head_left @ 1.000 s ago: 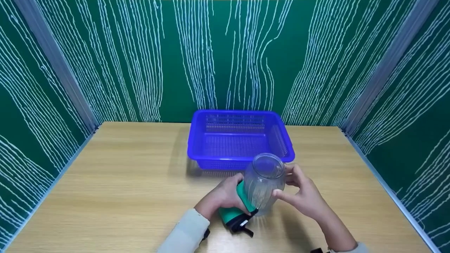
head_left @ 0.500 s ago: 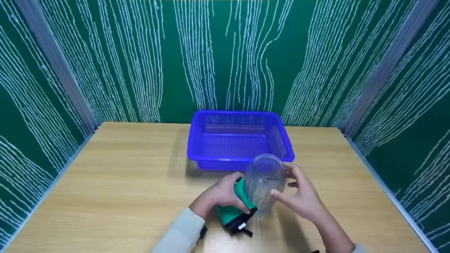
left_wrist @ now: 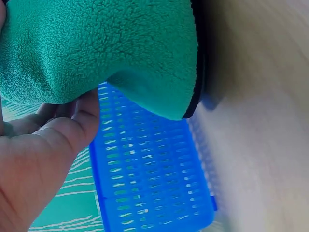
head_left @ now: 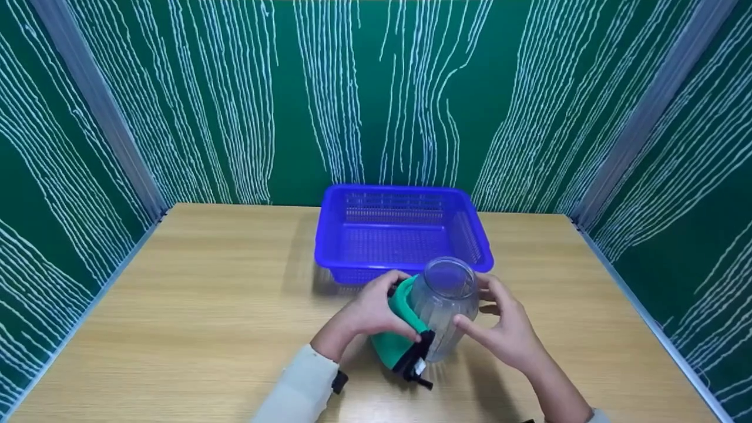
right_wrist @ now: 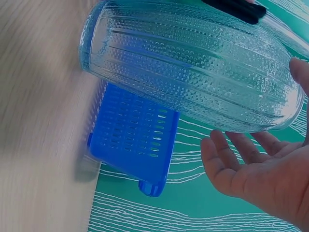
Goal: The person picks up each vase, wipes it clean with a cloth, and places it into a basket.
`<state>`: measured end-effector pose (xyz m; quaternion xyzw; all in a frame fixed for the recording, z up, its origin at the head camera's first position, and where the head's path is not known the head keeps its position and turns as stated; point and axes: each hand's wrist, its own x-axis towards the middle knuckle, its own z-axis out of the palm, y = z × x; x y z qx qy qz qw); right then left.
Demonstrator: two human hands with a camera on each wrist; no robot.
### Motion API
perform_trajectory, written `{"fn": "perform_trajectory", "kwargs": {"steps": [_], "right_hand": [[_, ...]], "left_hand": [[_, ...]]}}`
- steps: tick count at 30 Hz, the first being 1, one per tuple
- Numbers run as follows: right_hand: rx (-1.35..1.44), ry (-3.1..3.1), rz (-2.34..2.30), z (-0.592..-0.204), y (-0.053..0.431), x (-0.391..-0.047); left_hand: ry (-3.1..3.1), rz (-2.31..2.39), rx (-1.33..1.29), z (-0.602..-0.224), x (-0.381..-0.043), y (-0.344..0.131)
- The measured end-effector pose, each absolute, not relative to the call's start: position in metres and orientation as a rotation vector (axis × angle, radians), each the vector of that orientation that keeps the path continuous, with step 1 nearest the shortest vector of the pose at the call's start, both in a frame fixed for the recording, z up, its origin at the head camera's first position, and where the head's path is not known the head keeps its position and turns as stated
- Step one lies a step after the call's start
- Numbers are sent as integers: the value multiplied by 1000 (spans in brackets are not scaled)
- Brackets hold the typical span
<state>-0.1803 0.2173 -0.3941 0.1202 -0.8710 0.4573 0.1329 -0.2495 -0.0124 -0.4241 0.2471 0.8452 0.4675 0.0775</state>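
A clear ribbed glass vase (head_left: 446, 305) stands upright on the table, in front of the basket. My left hand (head_left: 370, 308) grips a folded green towel (head_left: 389, 351) with black edging and presses it to the vase's left side. In the left wrist view the fluffy towel (left_wrist: 106, 48) hides part of the fingers. On the vase's right side, my right hand (head_left: 510, 335) holds it, thumb in front and fingers behind. The right wrist view shows the dimpled glass of the vase (right_wrist: 193, 67) with the right hand's fingertips (right_wrist: 217, 137) at its upper part.
A blue plastic basket (head_left: 376, 265) with slotted walls sits just behind the vase. The wooden table (head_left: 223, 305) reaches back to green panels (head_left: 282, 117) with white wavy lines, framed by metal posts at both corners.
My left hand has moved the towel slightly up and forward along the vase's left side, and the towel's lower end has lifted. My right hand and the vase stay nearly still.
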Motion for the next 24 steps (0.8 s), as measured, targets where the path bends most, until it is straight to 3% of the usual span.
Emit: {"fn": "perform_trajectory", "kwargs": {"steps": [24], "right_hand": [[405, -2530, 1398, -392, 222, -180]], "left_hand": [[2398, 1733, 678, -394, -245, 3]]}}
